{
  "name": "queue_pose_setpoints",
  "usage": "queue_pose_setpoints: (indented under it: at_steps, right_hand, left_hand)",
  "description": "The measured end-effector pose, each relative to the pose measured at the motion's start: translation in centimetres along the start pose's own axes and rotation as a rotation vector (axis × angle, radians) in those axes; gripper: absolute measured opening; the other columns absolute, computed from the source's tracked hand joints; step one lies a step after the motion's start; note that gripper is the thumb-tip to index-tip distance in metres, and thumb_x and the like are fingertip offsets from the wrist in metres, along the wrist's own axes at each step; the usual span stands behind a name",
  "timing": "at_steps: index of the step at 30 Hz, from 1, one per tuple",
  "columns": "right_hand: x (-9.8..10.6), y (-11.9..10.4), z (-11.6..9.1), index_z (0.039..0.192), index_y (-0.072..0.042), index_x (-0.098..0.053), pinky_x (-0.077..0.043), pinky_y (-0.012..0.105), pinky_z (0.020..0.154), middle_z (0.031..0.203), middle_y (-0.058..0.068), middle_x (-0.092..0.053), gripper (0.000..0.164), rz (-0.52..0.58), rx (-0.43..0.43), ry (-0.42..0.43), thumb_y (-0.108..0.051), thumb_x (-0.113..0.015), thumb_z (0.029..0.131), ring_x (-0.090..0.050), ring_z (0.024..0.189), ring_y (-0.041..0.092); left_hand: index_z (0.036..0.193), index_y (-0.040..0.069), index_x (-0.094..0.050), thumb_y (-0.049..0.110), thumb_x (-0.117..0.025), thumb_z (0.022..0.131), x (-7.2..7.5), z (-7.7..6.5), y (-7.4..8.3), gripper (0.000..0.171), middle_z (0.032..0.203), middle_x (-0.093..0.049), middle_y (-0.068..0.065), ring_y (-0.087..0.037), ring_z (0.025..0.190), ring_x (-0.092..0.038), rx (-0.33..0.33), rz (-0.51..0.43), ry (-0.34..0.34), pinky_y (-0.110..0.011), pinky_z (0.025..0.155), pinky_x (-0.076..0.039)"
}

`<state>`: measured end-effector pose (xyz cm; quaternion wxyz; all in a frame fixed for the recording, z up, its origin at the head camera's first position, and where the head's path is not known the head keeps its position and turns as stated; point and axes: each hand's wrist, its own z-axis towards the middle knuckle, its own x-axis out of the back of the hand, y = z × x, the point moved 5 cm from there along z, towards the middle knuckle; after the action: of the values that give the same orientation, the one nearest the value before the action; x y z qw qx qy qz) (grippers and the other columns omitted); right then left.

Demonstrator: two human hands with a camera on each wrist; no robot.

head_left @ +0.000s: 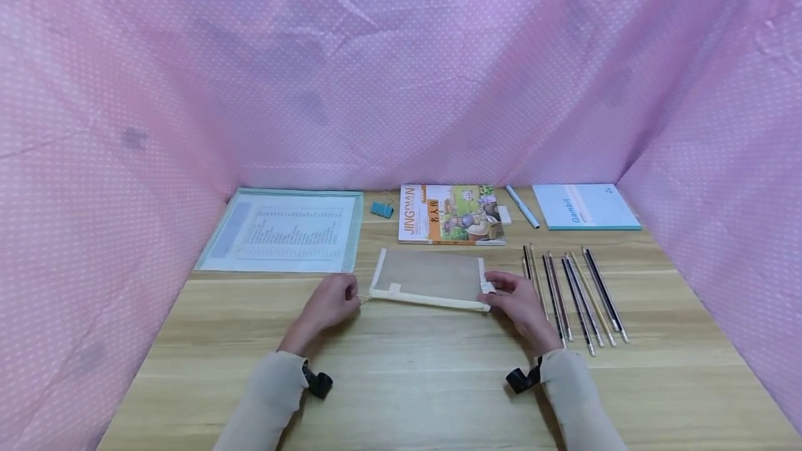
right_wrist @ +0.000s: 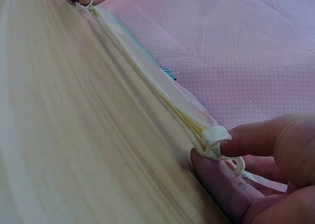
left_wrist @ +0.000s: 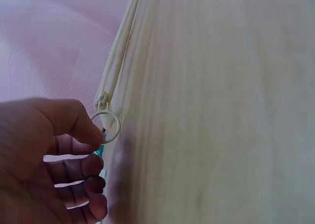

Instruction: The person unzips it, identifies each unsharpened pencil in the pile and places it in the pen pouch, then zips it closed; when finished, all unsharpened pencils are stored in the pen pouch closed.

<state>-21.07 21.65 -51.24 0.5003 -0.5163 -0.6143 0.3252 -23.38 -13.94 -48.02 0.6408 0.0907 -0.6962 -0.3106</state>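
Note:
A flat, see-through mesh zipper pouch with cream edging lies on the wooden table, its zip along the near side. At the pouch's left end, my left hand pinches the ring pull of the zip between thumb and forefinger. The slider sits at that left corner. My right hand grips the opposite corner, thumb and fingers around the cream end beside a white fabric tab. Near that corner, the right wrist view shows the two zip edges parted. No contents show through the mesh.
Several pencils lie right of my right hand. Behind the pouch are a book, a teal binder clip, a light blue pen and a blue notebook. A document folder lies at left. Pink dotted cloth surrounds the table.

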Motion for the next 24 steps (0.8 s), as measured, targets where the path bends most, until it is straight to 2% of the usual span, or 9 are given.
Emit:
queue_pose_setpoints:
  at_steps: [2, 4, 7, 10, 14, 18, 21, 24]
  right_hand:
    - [0.1, 0.1, 0.0, 0.135, 0.001, -0.058, -0.050, 0.013, 0.078, 0.138, 0.022, -0.055, 0.053, -0.001, 0.005, -0.002, -0.002, -0.073, 0.084, -0.053, 0.119, 0.027]
    - [0.2, 0.1, 0.0, 0.135, 0.001, -0.057, -0.050, 0.013, 0.079, 0.138, 0.022, -0.055, 0.053, -0.002, 0.009, -0.004, -0.002, -0.073, 0.084, -0.053, 0.119, 0.027]
    - [0.3, 0.1, 0.0, 0.134, 0.001, -0.058, -0.051, 0.014, 0.078, 0.137, 0.022, -0.056, 0.053, 0.003, 0.008, -0.002, -0.002, -0.074, 0.084, -0.054, 0.117, 0.026]
    - [0.5, 0.1, -0.1, 0.134, 0.002, -0.057, -0.051, 0.013, 0.078, 0.137, 0.023, -0.056, 0.054, 0.011, 0.006, 0.002, -0.001, -0.074, 0.083, -0.054, 0.116, 0.025]
    - [0.6, 0.0, -0.1, 0.134, 0.003, -0.057, -0.051, 0.014, 0.076, 0.135, 0.023, -0.056, 0.054, 0.035, 0.003, -0.005, 0.000, -0.074, 0.083, -0.055, 0.112, 0.023]
    - [0.4, 0.0, -0.1, 0.134, 0.004, -0.057, -0.055, 0.018, 0.074, 0.124, 0.017, -0.060, 0.055, 0.070, -0.008, -0.026, 0.001, -0.074, 0.083, -0.058, 0.097, 0.014]
    - [0.3, -0.1, -0.2, 0.134, 0.003, -0.057, -0.057, 0.021, 0.072, 0.121, 0.015, -0.061, 0.054, 0.074, -0.006, -0.046, 0.000, -0.074, 0.083, -0.060, 0.090, 0.010]
    - [0.2, -0.3, -0.2, 0.134, 0.004, -0.057, -0.057, 0.022, 0.071, 0.124, 0.017, -0.059, 0.054, 0.063, 0.008, -0.063, -0.002, -0.074, 0.084, -0.059, 0.089, 0.010]
  left_hand:
    - [0.072, 0.013, -0.057, 0.003, -0.067, 0.075, 0.1, 0.1, 0.4, 0.014, 0.074, -0.054, -0.001, -0.016, 0.073, -0.048, 0.023, 0.050, -0.022, -0.027, 0.063, -0.039]
    - [0.082, 0.013, -0.061, 0.006, -0.070, 0.072, 0.3, 0.2, 0.9, 0.015, 0.082, -0.057, -0.003, -0.019, 0.079, -0.050, 0.040, 0.098, -0.042, -0.031, 0.067, -0.042]
    - [0.105, 0.013, -0.066, 0.012, -0.075, 0.070, 0.4, 0.5, 2.1, 0.036, 0.103, -0.061, -0.005, -0.022, 0.095, -0.053, 0.021, 0.147, -0.096, -0.037, 0.080, -0.048]
    - [0.122, 0.014, -0.064, 0.019, -0.080, 0.072, 0.1, 1.0, 3.8, 0.053, 0.120, -0.061, -0.006, -0.024, 0.109, -0.052, -0.047, 0.160, -0.146, -0.042, 0.094, -0.048]
    - [0.126, 0.016, -0.062, 0.028, -0.084, 0.075, -1.1, 1.9, 5.9, 0.057, 0.124, -0.059, -0.005, -0.023, 0.113, -0.048, -0.159, 0.203, -0.183, -0.042, 0.099, -0.044]
    - [0.129, 0.016, -0.058, 0.041, -0.086, 0.074, -2.5, 2.8, 6.9, 0.066, 0.125, -0.057, -0.006, -0.024, 0.113, -0.047, -0.253, 0.308, -0.193, -0.042, 0.099, -0.044]
    - [0.130, 0.015, -0.056, 0.043, -0.084, 0.076, -3.1, 3.2, 7.2, 0.067, 0.127, -0.056, -0.006, -0.024, 0.114, -0.048, -0.282, 0.353, -0.181, -0.043, 0.101, -0.044]
    - [0.129, 0.015, -0.057, 0.037, -0.082, 0.079, -3.2, 3.3, 7.5, 0.060, 0.127, -0.056, -0.006, -0.023, 0.115, -0.049, -0.291, 0.349, -0.164, -0.043, 0.104, -0.044]
